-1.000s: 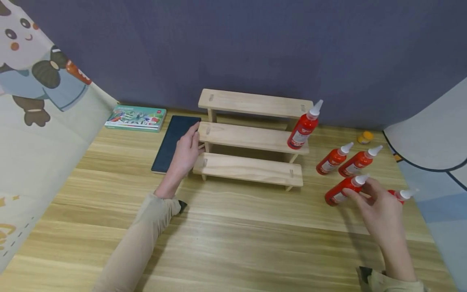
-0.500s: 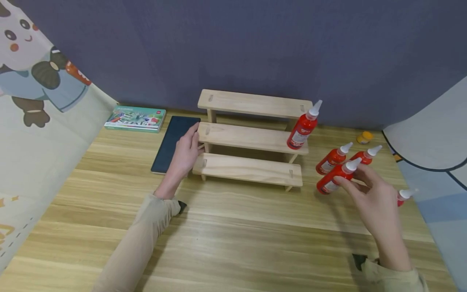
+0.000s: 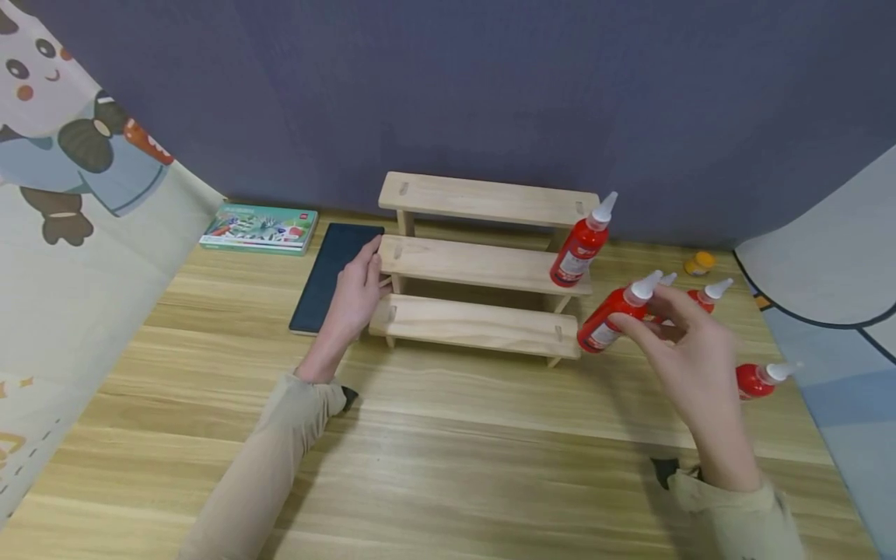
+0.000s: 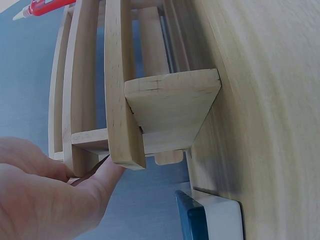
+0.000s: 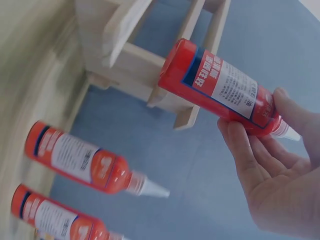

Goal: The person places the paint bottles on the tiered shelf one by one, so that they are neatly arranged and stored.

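Observation:
A three-tier wooden display rack [image 3: 476,325] stands against the dark wall. At its left end my left hand [image 3: 355,292] grips the middle tier; the left wrist view shows the thumb [image 4: 107,177] under the board's end. My right hand [image 3: 689,354] pinches a red squeeze bottle [image 3: 607,323] with a white pointed cap near its neck. That bottle hangs tilted in the air by the right end of the lowest tier. Another red bottle [image 3: 579,253] stands on the middle tier's right end. Two more stand behind my right hand, one mostly hidden.
On the right of the table another red bottle [image 3: 756,381] stands beside my right wrist. A small yellow jar [image 3: 700,264] sits at the back right. Left of the rack lie a dark flat board [image 3: 329,276] and a green illustrated box [image 3: 262,228].
My right hand has lifted the red bottle off the table and carried it left and up toward the rack. The left hand has stayed on the rack.

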`<state>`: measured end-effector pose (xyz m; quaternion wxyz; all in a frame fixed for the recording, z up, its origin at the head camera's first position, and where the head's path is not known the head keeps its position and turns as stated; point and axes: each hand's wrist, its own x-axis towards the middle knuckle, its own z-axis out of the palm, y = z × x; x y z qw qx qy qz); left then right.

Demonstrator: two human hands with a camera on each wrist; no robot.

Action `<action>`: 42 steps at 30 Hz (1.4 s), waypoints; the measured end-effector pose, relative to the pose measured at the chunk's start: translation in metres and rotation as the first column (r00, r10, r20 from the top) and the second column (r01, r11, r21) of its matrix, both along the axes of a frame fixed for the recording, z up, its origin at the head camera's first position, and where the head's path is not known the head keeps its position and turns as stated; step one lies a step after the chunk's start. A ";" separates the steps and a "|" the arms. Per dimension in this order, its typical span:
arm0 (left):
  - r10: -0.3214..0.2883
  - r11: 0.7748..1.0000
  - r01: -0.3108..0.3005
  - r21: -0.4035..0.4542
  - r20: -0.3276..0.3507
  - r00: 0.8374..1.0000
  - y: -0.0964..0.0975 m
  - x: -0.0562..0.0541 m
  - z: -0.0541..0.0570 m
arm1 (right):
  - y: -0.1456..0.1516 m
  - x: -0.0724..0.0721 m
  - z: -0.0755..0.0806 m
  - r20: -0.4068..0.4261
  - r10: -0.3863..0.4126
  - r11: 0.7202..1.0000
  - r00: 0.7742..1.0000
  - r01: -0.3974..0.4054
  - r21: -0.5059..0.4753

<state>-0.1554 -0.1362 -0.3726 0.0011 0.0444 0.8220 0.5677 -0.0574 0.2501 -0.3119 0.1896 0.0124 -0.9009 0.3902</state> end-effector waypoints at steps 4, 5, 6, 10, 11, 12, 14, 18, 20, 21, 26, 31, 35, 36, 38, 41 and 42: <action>-0.003 1.000 0.003 0.003 -0.002 1.000 0.000 0.000 0.000 | -0.011 -0.005 0.004 -0.024 0.021 0.999 0.999 -0.022 -0.029; -0.003 1.000 0.003 0.001 -0.001 1.000 0.000 0.000 0.000 | -0.014 -0.006 0.005 -0.028 0.026 0.999 0.999 -0.027 -0.037; -0.002 1.000 0.002 0.000 -0.001 1.000 0.000 0.000 0.000 | -0.016 -0.007 0.007 -0.030 0.031 0.998 0.999 -0.033 -0.045; 0.000 1.000 0.000 -0.004 -0.001 1.000 0.000 -0.001 -0.001 | -0.025 -0.014 0.010 -0.031 0.044 0.997 0.999 -0.046 -0.064; 0.000 1.000 0.000 -0.005 -0.003 1.000 0.000 -0.001 -0.001 | -0.027 -0.016 0.010 -0.032 0.050 0.996 0.998 -0.052 -0.070; -0.001 1.000 0.001 -0.004 -0.005 1.000 0.000 -0.001 -0.001 | -0.028 -0.018 0.011 -0.034 0.057 0.995 0.998 -0.060 -0.080; -0.003 1.000 0.003 -0.007 -0.009 1.000 0.001 0.000 -0.001 | -0.031 -0.020 0.011 -0.038 0.068 0.993 0.997 -0.072 -0.097; -0.007 1.000 0.007 -0.018 -0.010 1.000 0.002 0.001 0.000 | -0.038 -0.025 0.010 -0.041 0.081 0.984 0.996 -0.087 -0.153; -0.006 1.000 0.006 -0.019 -0.011 1.000 0.002 0.001 0.000 | -0.042 -0.028 0.011 -0.040 0.089 0.979 0.995 -0.095 -0.179; -0.004 1.000 0.004 -0.020 -0.010 1.000 0.003 0.001 0.000 | -0.043 -0.029 0.011 -0.040 0.094 0.977 0.995 -0.100 -0.188; -0.001 1.000 0.001 -0.012 -0.010 1.000 0.002 0.000 -0.001 | -0.052 -0.036 0.015 -0.058 0.112 0.970 0.992 -0.122 -0.209; 0.003 1.000 -0.003 -0.005 -0.008 1.000 0.002 0.000 -0.001 | -0.061 -0.042 0.020 -0.077 0.120 0.967 0.990 -0.134 -0.216; 0.007 1.000 -0.007 -0.007 -0.005 1.000 0.003 0.000 -0.001 | -0.069 -0.049 0.022 -0.079 0.129 0.965 0.988 -0.144 -0.221; 0.007 1.000 -0.007 -0.007 -0.005 1.000 0.004 0.000 -0.001 | -0.071 -0.051 0.023 -0.082 0.131 0.964 0.988 -0.146 -0.220; 0.007 1.000 -0.007 -0.009 -0.003 1.000 0.004 0.000 -0.001 | -0.075 -0.055 0.023 -0.090 0.136 0.962 0.987 -0.153 -0.225; 0.008 1.000 -0.009 -0.014 -0.004 1.000 0.004 0.001 -0.001 | -0.082 -0.063 0.021 -0.103 0.143 0.955 0.984 -0.164 -0.247; 0.008 1.000 -0.008 -0.013 -0.005 1.000 0.003 0.001 -0.001 | -0.085 -0.065 0.020 -0.109 0.146 0.951 0.983 -0.170 -0.257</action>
